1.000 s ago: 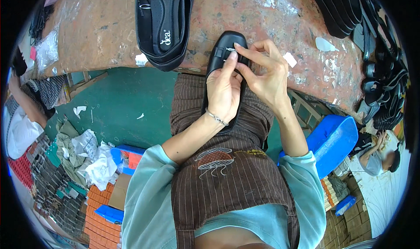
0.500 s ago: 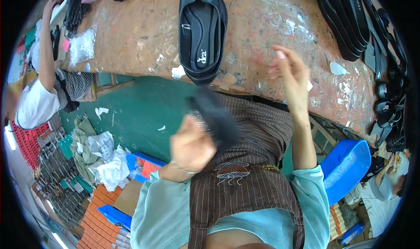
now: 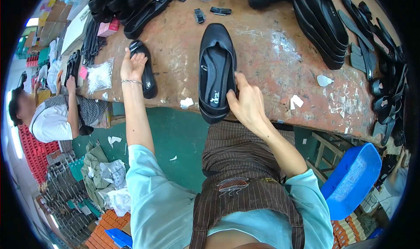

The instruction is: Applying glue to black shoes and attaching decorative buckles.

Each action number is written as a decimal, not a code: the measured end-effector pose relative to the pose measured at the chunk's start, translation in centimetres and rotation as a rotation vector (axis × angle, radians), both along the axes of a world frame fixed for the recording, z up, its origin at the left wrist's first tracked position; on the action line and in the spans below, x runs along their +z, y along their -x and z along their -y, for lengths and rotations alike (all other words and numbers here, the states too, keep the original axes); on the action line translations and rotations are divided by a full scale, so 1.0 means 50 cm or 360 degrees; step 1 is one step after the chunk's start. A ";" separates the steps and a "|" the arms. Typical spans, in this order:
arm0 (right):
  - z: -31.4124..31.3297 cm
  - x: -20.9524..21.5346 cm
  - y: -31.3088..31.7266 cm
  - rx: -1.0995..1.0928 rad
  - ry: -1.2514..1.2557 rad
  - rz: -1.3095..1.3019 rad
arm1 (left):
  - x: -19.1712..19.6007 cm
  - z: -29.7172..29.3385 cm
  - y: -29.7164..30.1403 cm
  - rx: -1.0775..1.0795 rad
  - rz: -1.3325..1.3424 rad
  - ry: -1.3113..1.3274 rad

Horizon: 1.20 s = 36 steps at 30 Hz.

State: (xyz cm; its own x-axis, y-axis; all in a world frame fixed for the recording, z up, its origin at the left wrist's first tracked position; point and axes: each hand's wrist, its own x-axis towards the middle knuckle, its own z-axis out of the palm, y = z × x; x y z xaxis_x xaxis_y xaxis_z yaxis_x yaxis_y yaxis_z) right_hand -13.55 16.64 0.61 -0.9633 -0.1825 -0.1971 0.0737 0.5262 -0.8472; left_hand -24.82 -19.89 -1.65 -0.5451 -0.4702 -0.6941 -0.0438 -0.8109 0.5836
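Note:
A black flat shoe [image 3: 149, 76] lies at the left part of the workbench, its toe pointing away and a bow-like trim on it. My left hand [image 3: 132, 68] is at its left side, palm turned up and fingers stretched out over its edge, holding nothing. In front of me lies another black shoe [image 3: 217, 40] with a dark insole, resting on at least one more below it at the bench edge. My right hand [image 3: 249, 101] pinches the right side of that shoe near the heel, thumb at the rim.
Black shoes [image 3: 321, 24] are stacked at the right, with insoles [image 3: 358, 52] beside them. A small white bottle [image 3: 324, 80], paper scraps [image 3: 296, 101] and black bows [image 3: 221, 10] lie on the bench [image 3: 262, 48]. Another person [image 3: 54, 118] works at the left; a blue tub [image 3: 352, 179] stands right.
My left hand has moved from near my body to the left of the bench; the dark shoe it held is out of it. The right hand has come onto the middle shoe.

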 end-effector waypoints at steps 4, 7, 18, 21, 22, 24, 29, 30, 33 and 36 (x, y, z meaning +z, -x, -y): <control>-0.029 -0.011 0.009 -0.0096 -0.0087 -0.0011 | 0.063 -0.186 -0.078 -0.0243 -0.0247 0.1041; -0.026 -0.005 0.018 -0.0118 0.0100 0.0011 | 0.130 -0.315 -0.167 -0.0792 -0.0610 0.1273; -0.187 0.000 -0.133 -0.0499 -0.0014 0.0095 | 0.149 -0.587 -0.403 -0.1701 -0.0737 0.0127; -0.167 -0.056 -0.159 -0.0445 0.0093 0.0177 | 0.082 -0.629 -0.381 -0.1345 -0.0458 -0.0174; -0.166 -0.055 -0.158 -0.0407 0.0143 0.0324 | 0.057 -0.637 -0.367 -0.1184 -0.0443 -0.0260; -0.173 -0.056 -0.158 -0.0460 0.0177 0.0246 | 0.005 -0.656 -0.326 -0.0897 -0.0474 -0.0461; -0.297 -0.074 -0.117 -0.1227 0.0147 -0.0506 | -0.091 -0.685 -0.252 -0.0288 -0.0753 -0.0815; -0.326 -0.083 -0.100 -0.1336 -0.0049 -0.0689 | -0.101 -0.678 -0.239 -0.0320 -0.0756 -0.0902; -0.422 -0.147 -0.050 -0.1201 -0.0257 -0.0749 | -0.069 -0.671 -0.230 -0.0476 -0.0636 -0.0915; -0.445 -0.169 -0.011 -0.1095 -0.0169 -0.0747 | -0.055 -0.650 -0.290 -0.0573 -0.0622 -0.1030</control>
